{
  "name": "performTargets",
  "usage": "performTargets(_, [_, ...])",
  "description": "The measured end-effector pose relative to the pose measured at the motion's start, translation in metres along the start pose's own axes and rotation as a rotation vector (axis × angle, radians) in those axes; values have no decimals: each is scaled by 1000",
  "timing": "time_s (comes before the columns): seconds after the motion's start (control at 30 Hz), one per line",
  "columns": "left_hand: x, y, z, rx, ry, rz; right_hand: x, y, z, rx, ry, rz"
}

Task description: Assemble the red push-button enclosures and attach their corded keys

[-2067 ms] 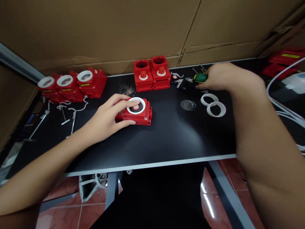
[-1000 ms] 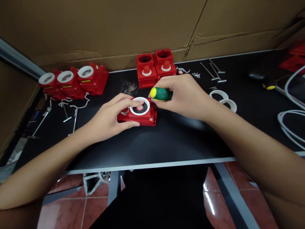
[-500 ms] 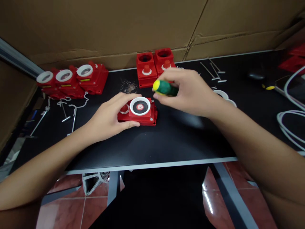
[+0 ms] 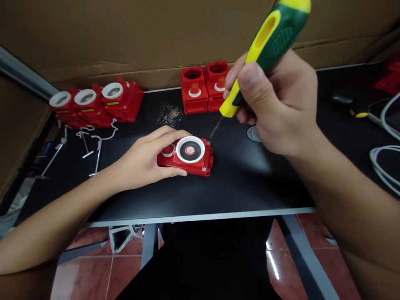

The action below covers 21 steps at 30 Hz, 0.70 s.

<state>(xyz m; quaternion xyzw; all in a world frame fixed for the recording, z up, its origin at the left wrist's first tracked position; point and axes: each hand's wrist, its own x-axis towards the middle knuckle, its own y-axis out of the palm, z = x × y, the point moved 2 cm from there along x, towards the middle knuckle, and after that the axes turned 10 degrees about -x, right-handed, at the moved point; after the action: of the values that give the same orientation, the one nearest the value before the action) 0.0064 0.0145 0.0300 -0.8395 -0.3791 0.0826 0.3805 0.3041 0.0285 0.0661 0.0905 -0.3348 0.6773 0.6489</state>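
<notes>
A flat red box (image 4: 187, 160) with a white ring (image 4: 190, 148) on top lies on the black table (image 4: 218, 187). My left hand (image 4: 146, 160) wraps round the box's left end, thumb along its front edge. My right hand (image 4: 278, 104) is closed round a green and yellow screwdriver (image 4: 265, 46), held upright and tilted. Its thin metal tip (image 4: 215, 129) points down and hangs just above the box's far right corner, not touching it.
Three red units with white rings (image 4: 93, 104) line the back left, with metal pins and white string (image 4: 93, 143) near them. Two open red boxes (image 4: 204, 85) stand at the back. A clear disc (image 4: 253, 134) lies behind my right hand. White cable (image 4: 384, 162) and another screwdriver (image 4: 356, 110) lie right.
My right hand fetched the screwdriver from the far right, brought it over, then turned it upright with the tip toward the box. My left hand slid the box slightly nearer and to the right.
</notes>
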Motion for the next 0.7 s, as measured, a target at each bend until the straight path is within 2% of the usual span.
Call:
performTargets(0.47, [1, 0, -4, 2, -2, 6, -4, 4, 3, -38, 4, 40])
performTargets(0.7, [0, -1, -3, 23, -13, 4, -2, -1, -1, -136, -3, 88])
